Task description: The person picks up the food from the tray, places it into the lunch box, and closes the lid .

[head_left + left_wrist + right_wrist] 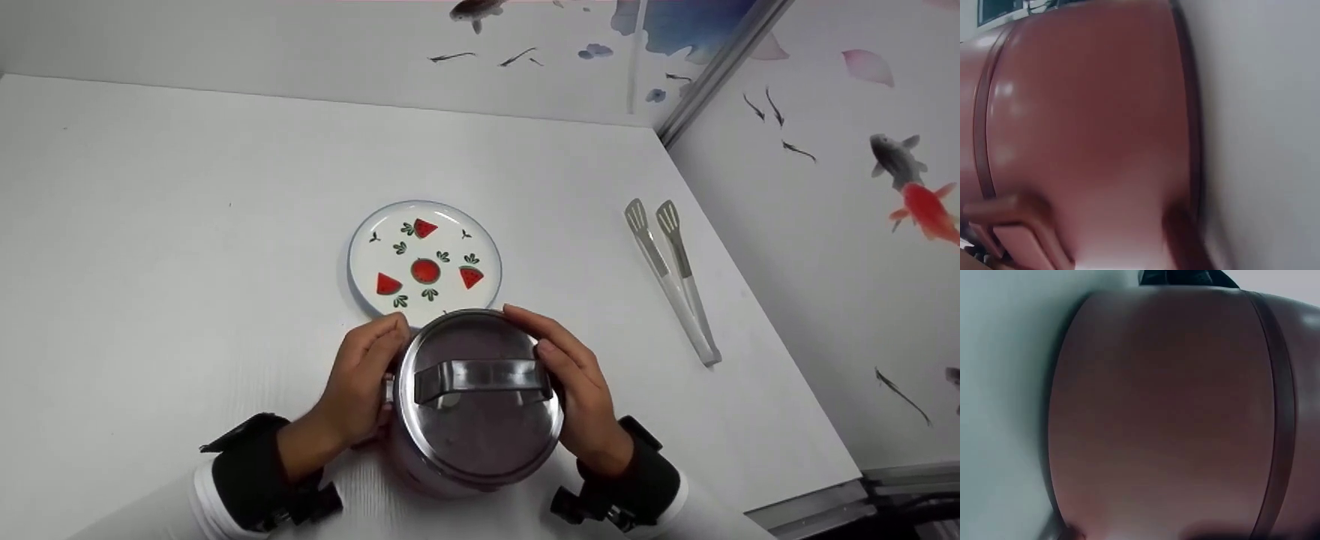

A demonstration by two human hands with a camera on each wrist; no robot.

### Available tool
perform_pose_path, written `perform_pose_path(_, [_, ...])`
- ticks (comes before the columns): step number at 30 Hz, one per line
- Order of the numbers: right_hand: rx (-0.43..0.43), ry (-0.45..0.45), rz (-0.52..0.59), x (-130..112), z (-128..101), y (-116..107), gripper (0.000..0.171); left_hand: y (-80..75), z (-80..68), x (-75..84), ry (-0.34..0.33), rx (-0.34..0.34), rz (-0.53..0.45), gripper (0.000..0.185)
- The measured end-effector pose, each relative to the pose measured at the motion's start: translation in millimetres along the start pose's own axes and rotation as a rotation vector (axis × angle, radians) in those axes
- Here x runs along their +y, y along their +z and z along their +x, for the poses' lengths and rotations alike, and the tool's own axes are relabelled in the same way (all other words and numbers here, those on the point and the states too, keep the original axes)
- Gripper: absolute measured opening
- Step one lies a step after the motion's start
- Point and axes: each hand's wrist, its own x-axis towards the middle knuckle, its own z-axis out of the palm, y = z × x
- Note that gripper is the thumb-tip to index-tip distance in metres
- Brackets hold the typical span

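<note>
A reddish lidded pot [480,442] stands upright on the white table, just in front of a round plate [425,251] with watermelon patterns. Its shiny metal-rimmed lid carries a raised strap handle [487,375]. My left hand [360,382] grips the pot's left side with curled fingers, at a side handle [1022,236] partly hidden by the hand in the head view. On the opposite side, my right hand [581,386] holds the pot, fingers bent along the rim. Both wrist views are filled by the pot's smooth red wall [1157,410] with a darker band [1283,394].
Tongs [675,281] with slotted ends and white handles lie on the right of the white table [187,225]. Behind and to the right stand panels [817,247] printed with fish. The table's right edge slants toward a metal rail [810,506].
</note>
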Motion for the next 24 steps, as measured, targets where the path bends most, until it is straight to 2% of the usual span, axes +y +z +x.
perform_pose_path(3, [0.009, 0.005, 0.01, -1.3, -0.6, 0.5, 0.041, 1.1, -0.2, -0.1, -0.007, -0.007, -0.034, 0.031])
perform_pose_path(11, [0.002, 0.005, 0.042, -1.9, -0.7, 2.3, 0.042, -0.5, -1.1, 0.4, 0.004, 0.028, 0.06, 0.03])
perform_pose_path(18, [0.013, 0.057, 0.126, -2.3, -1.4, 6.7, 0.043, 3.9, -2.5, -7.8, 0.032, 0.043, 0.043, 0.029])
perform_pose_path(24, [-0.019, 0.033, 0.171, 0.8, -0.8, 7.4, 0.045, 6.9, -6.1, -9.9, 0.031, 0.095, 0.03, 0.03])
